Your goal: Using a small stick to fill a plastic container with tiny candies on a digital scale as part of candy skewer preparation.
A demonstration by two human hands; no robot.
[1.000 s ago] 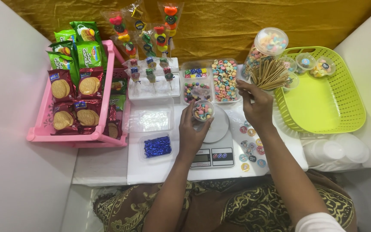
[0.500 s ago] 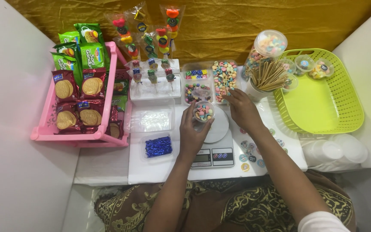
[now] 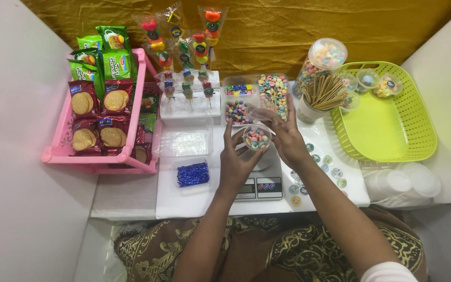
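Mustard-gold cloth [image 3: 288,31] hangs across the back wall, and in front of it there's a white tabletop [image 3: 131,193] boxed in by plain white side panels, pretty crammed setup honestly. On the far left sits a pink rack [image 3: 58,154] stuffed with red and green biscuit packets, next to it a white stand [image 3: 191,107] with candy skewers poking up in clear wrappers. Middle back has clear trays of pastel candies [image 3: 273,94], a cup of wooden skewers [image 3: 322,94] beside them, and a lime green basket [image 3: 392,125] on the right with a few little filled cups along its back edge. There's a small tub of blue foil bits [image 3: 192,174] near the front and round stickers [image 3: 319,167] scattered by the right arm. Now the main bit: a small clear cup of pastel candies [image 3: 257,137] sits right over a white kitchen scale [image 3: 259,180], squeezed between both hands. The left hand [image 3: 238,162] grips it from the near left side with the fingers spread up around it, and the right hand [image 3: 288,136] closes on it from the right, fingertips pinching at the rim.
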